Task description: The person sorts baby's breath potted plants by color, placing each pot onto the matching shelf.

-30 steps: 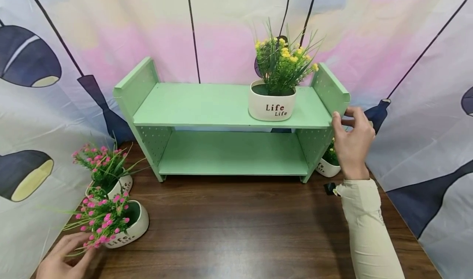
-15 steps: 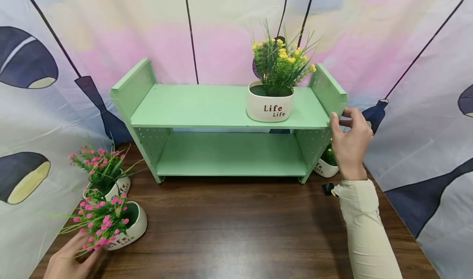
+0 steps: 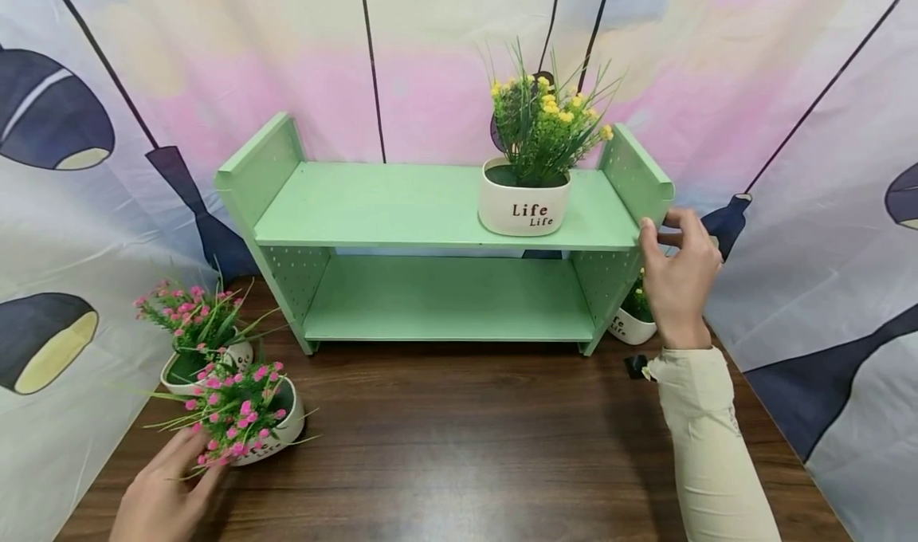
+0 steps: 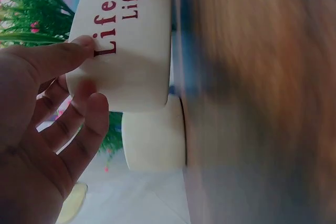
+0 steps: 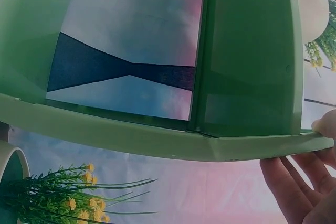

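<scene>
My left hand [image 3: 168, 482] grips a white oval flower pot [image 3: 276, 438] of pink artificial flowers at the table's left front. In the left wrist view the thumb lies on the pot's lettered "Life" face [image 4: 126, 51], and the fingers bend round its end. The pot's base shows close over the table. My right hand [image 3: 681, 267] pinches the front edge of the right side panel [image 3: 641, 175] of a green two-tier shelf [image 3: 430, 207]. In the right wrist view its thumb [image 5: 326, 124] is on the inner side and the fingers are outside.
A second pink-flowered pot [image 3: 179, 371] stands behind the held one. On the upper tier, right of middle, is a yellow-flowered pot [image 3: 525, 207]. Another yellow-flowered pot [image 3: 633, 327] stands right of the shelf on the brown table [image 3: 445, 438]. A printed cloth [image 3: 437, 72] hangs behind.
My left hand has moved right and a little away from me, carrying the pink-flowered pot along with it. The right hand keeps its hold on the shelf's side panel.
</scene>
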### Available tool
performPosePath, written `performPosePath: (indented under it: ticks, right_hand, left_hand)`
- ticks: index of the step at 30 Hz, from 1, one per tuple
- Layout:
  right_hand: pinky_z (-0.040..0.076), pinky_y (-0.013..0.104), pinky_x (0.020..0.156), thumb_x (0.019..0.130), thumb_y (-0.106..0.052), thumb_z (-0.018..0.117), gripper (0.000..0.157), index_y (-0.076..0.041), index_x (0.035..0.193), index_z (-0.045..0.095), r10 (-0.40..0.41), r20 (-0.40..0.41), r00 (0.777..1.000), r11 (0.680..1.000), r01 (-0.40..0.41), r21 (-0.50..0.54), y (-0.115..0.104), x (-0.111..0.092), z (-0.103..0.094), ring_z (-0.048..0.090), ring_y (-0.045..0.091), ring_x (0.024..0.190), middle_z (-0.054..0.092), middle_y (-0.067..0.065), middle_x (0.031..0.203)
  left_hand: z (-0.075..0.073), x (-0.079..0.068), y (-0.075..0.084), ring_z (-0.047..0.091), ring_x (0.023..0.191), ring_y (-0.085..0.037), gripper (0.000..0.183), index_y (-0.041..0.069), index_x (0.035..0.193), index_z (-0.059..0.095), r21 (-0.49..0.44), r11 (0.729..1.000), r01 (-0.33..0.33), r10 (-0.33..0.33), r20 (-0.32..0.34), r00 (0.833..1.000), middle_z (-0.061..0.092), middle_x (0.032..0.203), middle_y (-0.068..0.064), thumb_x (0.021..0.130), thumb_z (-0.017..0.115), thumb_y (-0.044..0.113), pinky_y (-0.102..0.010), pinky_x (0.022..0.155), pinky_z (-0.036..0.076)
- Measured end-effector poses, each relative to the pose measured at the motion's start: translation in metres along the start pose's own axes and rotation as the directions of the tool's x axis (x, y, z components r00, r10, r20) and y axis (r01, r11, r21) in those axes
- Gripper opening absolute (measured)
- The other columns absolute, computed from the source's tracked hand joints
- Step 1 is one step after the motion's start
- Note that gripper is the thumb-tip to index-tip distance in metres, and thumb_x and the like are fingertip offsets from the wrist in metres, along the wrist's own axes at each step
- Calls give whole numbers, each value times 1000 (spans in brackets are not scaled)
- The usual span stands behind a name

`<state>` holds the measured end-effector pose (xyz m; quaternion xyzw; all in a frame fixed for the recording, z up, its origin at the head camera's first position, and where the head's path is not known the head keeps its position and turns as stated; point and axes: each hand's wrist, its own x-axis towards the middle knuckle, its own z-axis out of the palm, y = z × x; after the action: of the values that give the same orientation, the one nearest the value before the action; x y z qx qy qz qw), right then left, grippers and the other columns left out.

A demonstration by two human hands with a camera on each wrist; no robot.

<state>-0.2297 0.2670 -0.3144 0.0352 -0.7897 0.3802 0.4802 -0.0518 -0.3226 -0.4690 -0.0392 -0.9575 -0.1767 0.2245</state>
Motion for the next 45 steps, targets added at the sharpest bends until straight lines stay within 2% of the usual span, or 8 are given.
performPosePath:
  ticks: [2, 7, 12, 16, 30, 35, 41, 45]
  right_hand:
    - [42, 56, 107, 103, -17, 71, 25, 6, 113, 71, 0, -2, 1000, 1000, 0, 0, 0, -1, 0, 72, 44, 91, 73, 24, 112]
    - [42, 57, 106, 103, -16, 71, 25, 7, 113, 71, -3, -12, 1000, 1000, 3, -5, 1, -1, -1, 72, 45, 91, 73, 25, 111]
    - [41, 56, 108, 103, -17, 71, 25, 6, 113, 72, -6, -11, 1000, 1000, 6, -2, 0, -1, -1, 72, 44, 91, 73, 24, 112]
    - [40, 55, 110, 103, -18, 71, 26, 6, 113, 72, -10, -8, 1000, 1000, 10, -1, 0, 0, 0, 72, 43, 91, 73, 24, 112]
    - [43, 57, 106, 103, -16, 70, 26, 8, 113, 71, -12, -9, 1000, 1000, 12, 3, 0, 0, 0, 72, 45, 92, 72, 26, 112]
    - [42, 59, 106, 104, -16, 70, 26, 8, 113, 70, -7, -6, 1000, 1000, 7, 1, 0, -1, -1, 72, 45, 92, 72, 26, 112]
    - [46, 59, 100, 104, -16, 69, 26, 8, 114, 70, 1, 8, 1000, 1000, -1, -6, 1, -1, 0, 72, 45, 93, 71, 26, 114]
    - [50, 42, 87, 104, -16, 68, 26, 8, 115, 69, 8, 9, 1000, 1000, -8, -23, 1, -1, 1, 73, 42, 94, 72, 25, 114]
  left_hand:
    - [1, 3, 7, 69, 79, -41, 44, -12, 108, 71, -9, 1000, 4, -4, -2, 1000, 69, 109, -25, 67, 89, -8, -54, 60, 54]
    - [5, 10, 25, 70, 89, -46, 49, -11, 112, 71, -45, 999, -23, 20, -52, 998, 69, 114, -25, 66, 90, -9, -56, 69, 53]
    - [10, 19, 42, 68, 96, -44, 50, -9, 112, 71, -97, 993, -74, 63, -113, 992, 70, 116, -24, 65, 91, -12, -16, 82, 46]
    - [12, 28, 53, 67, 97, -42, 48, -10, 111, 71, -117, 988, -104, 89, -131, 987, 69, 118, -25, 67, 90, -12, -5, 81, 37]
    - [17, 54, 90, 72, 98, -34, 42, -5, 110, 74, -116, 972, -204, 188, -136, 973, 72, 116, -18, 71, 91, -5, -44, 77, 53]
    - [20, 66, 102, 65, 75, -17, 37, 2, 108, 74, -119, 962, -244, 229, -128, 965, 69, 109, -7, 74, 90, -4, -35, 60, 55]
    - [22, 77, 116, 70, 71, -14, 35, 3, 110, 74, -155, 957, -247, 233, -107, 967, 69, 108, -4, 79, 88, -3, -33, 60, 58]
    - [25, 83, 127, 72, 70, -12, 32, 4, 110, 74, -187, 950, -249, 237, -85, 968, 69, 107, -3, 81, 87, -2, -31, 60, 60]
